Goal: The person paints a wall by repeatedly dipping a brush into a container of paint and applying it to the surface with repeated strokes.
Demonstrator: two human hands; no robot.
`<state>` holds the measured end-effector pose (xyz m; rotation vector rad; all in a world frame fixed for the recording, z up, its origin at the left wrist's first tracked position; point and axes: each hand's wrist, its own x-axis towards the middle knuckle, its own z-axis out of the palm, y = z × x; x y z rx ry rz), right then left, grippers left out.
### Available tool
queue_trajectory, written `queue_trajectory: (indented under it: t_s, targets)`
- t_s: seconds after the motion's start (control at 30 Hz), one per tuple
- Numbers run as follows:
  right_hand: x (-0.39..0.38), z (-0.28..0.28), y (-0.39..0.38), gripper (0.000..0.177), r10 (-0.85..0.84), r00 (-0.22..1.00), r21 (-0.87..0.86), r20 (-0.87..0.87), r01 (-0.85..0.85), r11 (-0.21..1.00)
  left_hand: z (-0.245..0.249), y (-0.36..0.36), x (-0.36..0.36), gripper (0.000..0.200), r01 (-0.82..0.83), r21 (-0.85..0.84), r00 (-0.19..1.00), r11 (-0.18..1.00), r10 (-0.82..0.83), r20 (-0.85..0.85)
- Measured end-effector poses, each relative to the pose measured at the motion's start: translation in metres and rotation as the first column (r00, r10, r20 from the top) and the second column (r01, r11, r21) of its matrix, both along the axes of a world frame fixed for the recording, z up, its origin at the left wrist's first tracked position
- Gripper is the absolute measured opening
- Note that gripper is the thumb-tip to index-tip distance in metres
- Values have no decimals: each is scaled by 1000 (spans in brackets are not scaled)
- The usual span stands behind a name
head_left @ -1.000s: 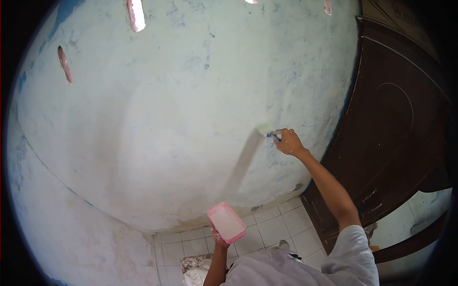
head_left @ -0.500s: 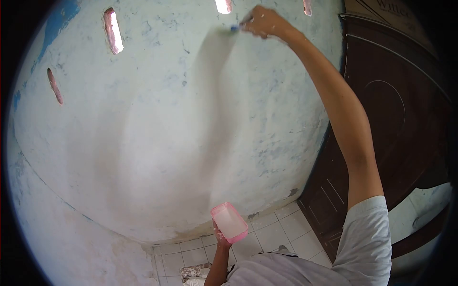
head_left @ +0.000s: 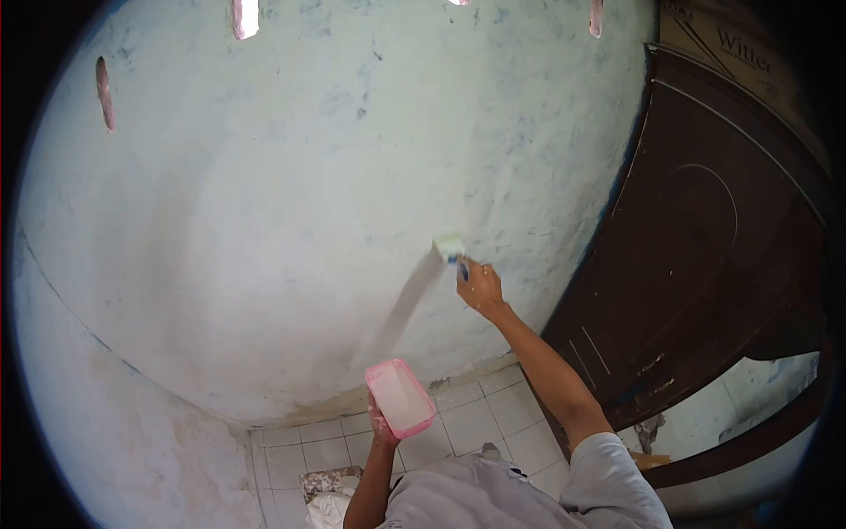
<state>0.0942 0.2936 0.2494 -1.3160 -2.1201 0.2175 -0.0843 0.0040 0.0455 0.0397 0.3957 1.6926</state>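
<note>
My right hand [head_left: 480, 287] grips a paintbrush [head_left: 450, 248] by its blue handle, with the pale bristles pressed against the light blue-green wall [head_left: 308, 176]. A grey streak, a shadow or wet paint, slants down the wall from the brush. My left hand [head_left: 382, 429] holds a pink rectangular tub [head_left: 399, 398] of white paint from below, low in front of my chest. The two hands are well apart.
A dark brown wooden door [head_left: 705, 256] stands to the right of the wall. White floor tiles [head_left: 493, 423] lie below, with a paint-stained cloth [head_left: 328, 483] near my feet. Narrow vent slots [head_left: 105, 81] pierce the top of the wall. A second wall meets at the left corner.
My right hand swept the brush from mid-wall up to the top of the wall, then back down to mid-height. The pink tub stayed nearly where it was.
</note>
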Motion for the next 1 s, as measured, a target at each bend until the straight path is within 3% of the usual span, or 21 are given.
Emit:
queue_trajectory:
  t_s: [0.1,0.17,0.23,0.3,0.4,0.43,0.47,0.53,0.6,0.67,0.73,0.8,0.87,0.97,1.0]
  targets:
    - [17,-17,-8,44,17,989,-309,149,30,951,12,-18,-9,60,22,27,999,999,-21,-24]
    - [22,-36,67,46,119,949,-240,293,-48,969,18,-23,-13,58,23,50,999,998,-21,-29]
    - [18,57,93,46,134,924,-47,359,-125,991,8,-32,-16,57,8,47,1000,999,-8,-5]
    - [18,178,91,42,169,939,84,299,-203,976,-5,-41,-17,57,-18,32,999,999,19,-28]
    - [12,312,38,35,43,991,338,125,-83,937,-2,-50,-16,57,-30,-1,999,1000,30,-17]
    - [5,345,0,33,-9,993,55,-115,15,998,0,-56,-13,57,-30,-18,1000,999,30,-1]
    - [0,357,-22,31,-26,975,7,-219,28,1000,-2,-60,-11,57,-27,-19,1000,999,27,8]
    - [0,309,26,33,20,994,497,-105,36,867,-3,-71,-12,57,-14,-32,1000,999,15,24]
    - [-14,219,51,36,-104,987,646,-124,160,746,-14,-78,-13,58,-48,-55,998,997,49,27]
    - [-23,118,44,41,-167,982,636,-91,187,749,-16,-81,-17,59,-66,-58,998,996,67,20]
    - [-22,21,33,44,-106,989,663,-103,148,734,-9,-85,-18,60,-75,-46,997,996,76,16]
    - [-13,-55,11,40,-123,992,452,-39,127,883,-4,-81,-17,59,-105,-46,994,993,105,6]
    - [0,-77,-12,43,-116,982,-51,147,125,991,-2,-81,-15,59,-116,-47,993,992,116,-6]
    - [20,-95,11,58,41,950,-497,310,125,859,-3,-72,-8,58,-99,-44,995,994,101,22]
    - [22,-95,28,58,32,940,-431,339,125,894,-4,-68,-5,58,-82,-53,995,995,84,50]
